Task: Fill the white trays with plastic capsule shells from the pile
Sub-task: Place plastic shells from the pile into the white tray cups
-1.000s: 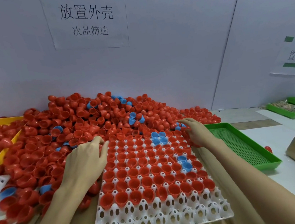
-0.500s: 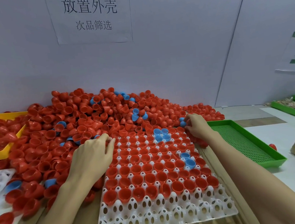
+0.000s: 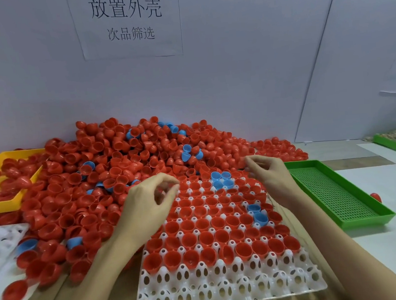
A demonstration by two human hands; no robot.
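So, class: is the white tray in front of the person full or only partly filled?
Partly filled. The white tray holds red and blue shells in its far rows, but its two nearest rows are bare.

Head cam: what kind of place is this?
Probably a factory sorting or packing bench: a big pile of capsule shells against the wall, a white tray being filled by hand, a printed station sign, and green bins alongside.

A yellow tray (image 3: 5, 202) sits at the far left of the counter (image 3: 377, 242). A green perforated tray (image 3: 338, 193) lies at the right, a second green tray (image 3: 395, 142) farther back. A paper sign (image 3: 126, 23) with printed characters hangs on the grey wall (image 3: 244, 63).
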